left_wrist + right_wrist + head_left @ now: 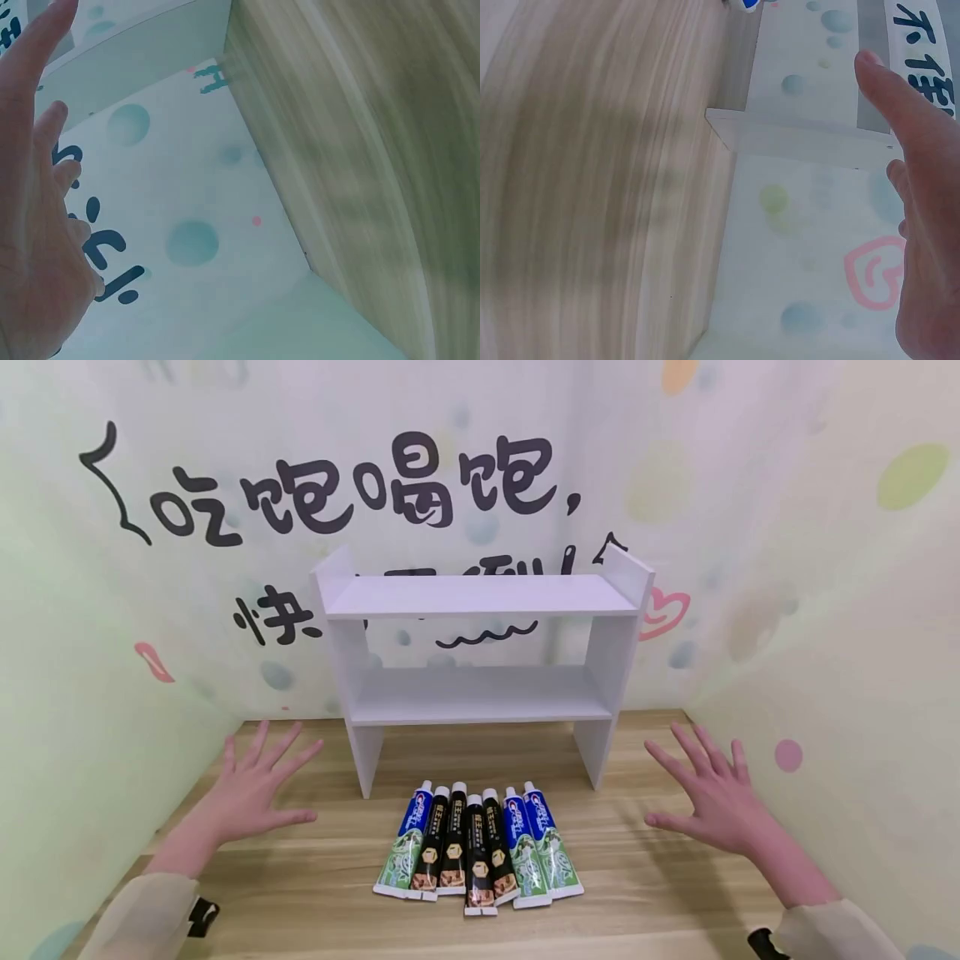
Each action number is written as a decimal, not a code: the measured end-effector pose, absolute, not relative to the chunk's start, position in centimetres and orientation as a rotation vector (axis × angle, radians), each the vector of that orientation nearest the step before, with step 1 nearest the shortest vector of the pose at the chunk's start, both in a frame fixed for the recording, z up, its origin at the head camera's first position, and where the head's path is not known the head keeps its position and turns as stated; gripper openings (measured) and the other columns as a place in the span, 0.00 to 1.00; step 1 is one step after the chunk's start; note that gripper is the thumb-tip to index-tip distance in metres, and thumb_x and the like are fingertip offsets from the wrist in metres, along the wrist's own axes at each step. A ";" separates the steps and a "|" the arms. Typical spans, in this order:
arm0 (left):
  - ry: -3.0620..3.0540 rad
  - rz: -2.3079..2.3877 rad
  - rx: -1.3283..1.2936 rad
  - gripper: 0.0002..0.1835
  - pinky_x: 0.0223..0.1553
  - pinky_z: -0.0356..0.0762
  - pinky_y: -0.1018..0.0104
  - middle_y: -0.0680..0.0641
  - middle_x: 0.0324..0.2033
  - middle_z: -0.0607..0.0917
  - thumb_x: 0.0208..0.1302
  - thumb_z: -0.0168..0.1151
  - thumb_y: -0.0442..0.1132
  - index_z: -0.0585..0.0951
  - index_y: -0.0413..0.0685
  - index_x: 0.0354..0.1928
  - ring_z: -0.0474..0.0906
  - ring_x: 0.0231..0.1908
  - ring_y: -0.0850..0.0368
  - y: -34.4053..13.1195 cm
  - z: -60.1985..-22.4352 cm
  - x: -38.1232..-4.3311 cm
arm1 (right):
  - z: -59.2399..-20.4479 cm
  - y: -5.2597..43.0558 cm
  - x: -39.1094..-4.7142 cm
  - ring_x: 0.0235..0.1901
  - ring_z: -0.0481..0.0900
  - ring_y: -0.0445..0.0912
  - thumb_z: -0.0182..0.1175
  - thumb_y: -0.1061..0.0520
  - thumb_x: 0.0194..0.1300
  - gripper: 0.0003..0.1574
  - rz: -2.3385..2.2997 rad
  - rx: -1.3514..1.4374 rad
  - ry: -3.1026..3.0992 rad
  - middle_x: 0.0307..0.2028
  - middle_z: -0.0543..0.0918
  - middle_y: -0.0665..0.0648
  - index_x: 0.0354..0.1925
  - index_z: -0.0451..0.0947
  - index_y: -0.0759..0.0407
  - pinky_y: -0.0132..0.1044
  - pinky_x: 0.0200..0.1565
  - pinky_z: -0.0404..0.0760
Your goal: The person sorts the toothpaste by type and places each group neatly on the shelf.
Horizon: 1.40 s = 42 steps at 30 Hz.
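My left hand [243,797] is spread over the left side of the wooden table, its fingers straight and holding nothing. On the right side my right hand [716,802] is spread in the same way, also with nothing in it. Between the hands lies a fanned row of toothpaste tubes, caps toward the back. Black tubes [454,847] fill the middle, a blue-and-green tube [405,843] lies at the left end, and two more blue-and-green tubes, one at the outer right [553,843], lie at the right. Both hands are apart from the tubes.
Behind the tubes stands a white two-tier shelf [480,695] with raised side panels. The wooden table [315,902] runs back to a wall [480,402] printed with black characters and coloured dots. Pale side walls enclose the table at left and right.
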<state>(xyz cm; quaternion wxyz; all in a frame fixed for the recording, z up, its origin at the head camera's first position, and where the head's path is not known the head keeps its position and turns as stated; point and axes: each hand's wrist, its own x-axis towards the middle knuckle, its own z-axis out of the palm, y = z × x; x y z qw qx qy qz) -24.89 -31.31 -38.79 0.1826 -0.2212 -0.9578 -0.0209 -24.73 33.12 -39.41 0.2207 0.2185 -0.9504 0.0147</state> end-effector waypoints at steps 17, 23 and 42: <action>-2.740 -0.251 -0.562 0.48 0.62 0.37 0.15 0.36 0.77 0.53 0.62 0.63 0.62 0.52 0.60 0.78 0.43 0.73 0.23 -30.0 -36.8 -26.3 | -39.4 31.3 -25.1 0.78 0.36 0.60 0.65 0.24 0.51 0.61 0.063 0.665 -2.579 0.79 0.45 0.59 0.76 0.55 0.40 0.75 0.69 0.32; -2.701 -0.381 -0.588 0.47 0.61 0.43 0.15 0.33 0.75 0.56 0.62 0.66 0.55 0.53 0.57 0.78 0.48 0.71 0.21 -29.7 -36.9 -27.4 | -39.7 30.8 -25.4 0.78 0.38 0.61 0.65 0.25 0.52 0.61 0.078 0.691 -2.561 0.79 0.46 0.59 0.76 0.54 0.40 0.74 0.70 0.29; -2.613 -0.642 -0.554 0.45 0.65 0.57 0.25 0.33 0.74 0.57 0.65 0.65 0.49 0.52 0.51 0.78 0.55 0.70 0.26 -28.0 -36.2 -28.7 | -40.0 29.4 -25.8 0.78 0.40 0.61 0.64 0.25 0.53 0.59 0.078 0.715 -2.573 0.79 0.46 0.59 0.76 0.55 0.41 0.69 0.72 0.28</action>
